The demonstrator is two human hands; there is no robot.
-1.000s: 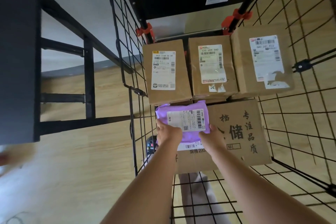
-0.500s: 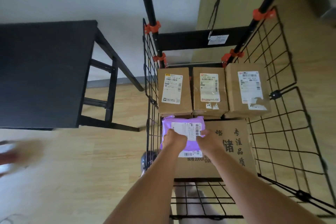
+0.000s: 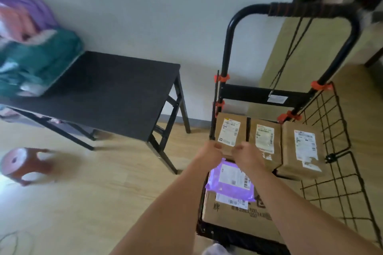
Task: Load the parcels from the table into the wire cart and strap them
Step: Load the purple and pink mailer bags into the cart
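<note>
Head view. The cart (image 3: 335, 151) holds three boxes (image 3: 265, 136) in a row against its back, labels up, likely to pack tight. A carton (image 3: 234, 217) lies flat at the cart's front. The purple parcel (image 3: 230, 180) sits flat on it, label up, probably as a stable top layer. The left hand (image 3: 213, 149) and right hand (image 3: 244, 151) hover side by side over the cart's middle, fingers loosely curled, pinching nothing visible. The parcel lies just below both hands, toward the cart's front, apart from them. Left of the cart, the table (image 3: 116, 89) carries blurred soft parcels (image 3: 35, 64). Judged: loading unfinished, and the cord (image 3: 290, 47) on the cart's handle unused.
</note>
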